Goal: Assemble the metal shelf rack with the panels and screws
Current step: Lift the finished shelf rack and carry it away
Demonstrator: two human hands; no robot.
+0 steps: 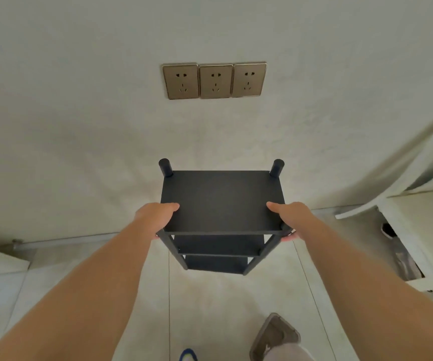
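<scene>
Each thumb lies flat on the top panel while the fingers curl under its side edges, so the left hand and right hand both grip the black shelf rack from opposite sides. The rack stands upright over the tiled floor near the wall, showing 3 panels and 2 post tops at the back corners. Beyond it, 3 gold sockets sit side by side on the wall.

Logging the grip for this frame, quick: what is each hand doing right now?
Left hand: grips the left edge of the black shelf rack, thumb on the top panel.
Right hand: grips the rack's right edge, thumb on top.
</scene>
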